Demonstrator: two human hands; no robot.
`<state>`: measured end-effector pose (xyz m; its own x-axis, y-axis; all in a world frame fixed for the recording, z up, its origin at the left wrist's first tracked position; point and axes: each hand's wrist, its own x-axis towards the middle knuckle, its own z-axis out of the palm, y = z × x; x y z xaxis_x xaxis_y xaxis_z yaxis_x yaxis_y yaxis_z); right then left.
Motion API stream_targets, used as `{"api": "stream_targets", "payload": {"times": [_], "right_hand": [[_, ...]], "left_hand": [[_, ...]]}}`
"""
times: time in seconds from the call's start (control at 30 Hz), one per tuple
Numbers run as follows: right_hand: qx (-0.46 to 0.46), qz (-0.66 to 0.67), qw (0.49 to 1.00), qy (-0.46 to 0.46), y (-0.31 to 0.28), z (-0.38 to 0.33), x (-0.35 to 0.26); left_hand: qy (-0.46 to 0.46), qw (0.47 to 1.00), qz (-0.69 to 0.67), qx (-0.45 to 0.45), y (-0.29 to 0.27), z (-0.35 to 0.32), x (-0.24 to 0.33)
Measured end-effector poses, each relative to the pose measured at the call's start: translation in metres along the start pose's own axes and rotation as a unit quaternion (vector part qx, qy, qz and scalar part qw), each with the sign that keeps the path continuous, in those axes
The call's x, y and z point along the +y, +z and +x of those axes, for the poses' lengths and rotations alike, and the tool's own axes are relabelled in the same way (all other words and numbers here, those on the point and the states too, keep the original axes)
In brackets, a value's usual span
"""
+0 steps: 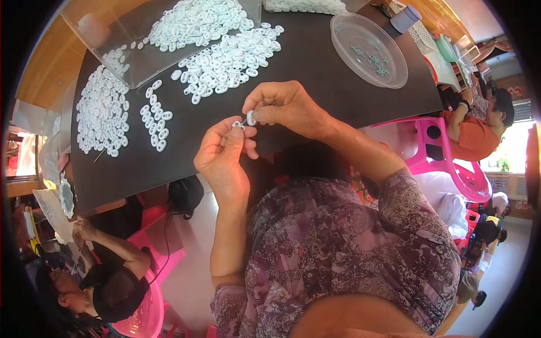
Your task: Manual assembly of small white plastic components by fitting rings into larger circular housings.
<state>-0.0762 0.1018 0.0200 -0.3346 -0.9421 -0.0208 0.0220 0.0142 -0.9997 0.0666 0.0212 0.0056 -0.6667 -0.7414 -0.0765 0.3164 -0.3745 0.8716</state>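
My left hand [226, 147] pinches a small white plastic piece [238, 124] between thumb and fingertips. Close beside it, my right hand [288, 109] is closed on a white oval plastic ring [251, 118]. The two pieces nearly meet; whether they touch I cannot tell. Beyond my hands lies a heap of white oval pieces [225, 65] on the dark table [307, 62]. A short double row of the same pieces [155, 115] sits to the left, beside another heap [102, 112]. A round clear plastic dish [399, 70] at the right holds several small blue-green parts [372, 61].
A clear plastic bin [133, 84] tilts over the far-left part of the table with white pieces in it. A grey-blue cup [404, 20] stands at the far right. People sit at both sides, one in orange [476, 135], one in black [115, 290], near pink chairs [420, 141].
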Motion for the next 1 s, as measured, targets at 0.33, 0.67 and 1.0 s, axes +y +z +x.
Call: {"api": "stream_targets", "payload": {"times": [0.33, 0.67, 1.0], "right_hand": [[0.038, -0.024, 0.999, -0.004, 0.005, 0.004, 0.003], [0.046, -0.05, 0.997, -0.025, 0.013, 0.004, 0.002], [0.051, -0.099, 0.993, -0.032, 0.017, 0.005, 0.004]], "left_hand": [[0.006, 0.999, 0.038, 0.026, -0.005, -0.002, -0.001], [0.017, 0.998, 0.051, 0.041, -0.006, -0.003, -0.001], [0.008, 0.996, 0.071, 0.05, -0.006, -0.005, -0.002]]}}
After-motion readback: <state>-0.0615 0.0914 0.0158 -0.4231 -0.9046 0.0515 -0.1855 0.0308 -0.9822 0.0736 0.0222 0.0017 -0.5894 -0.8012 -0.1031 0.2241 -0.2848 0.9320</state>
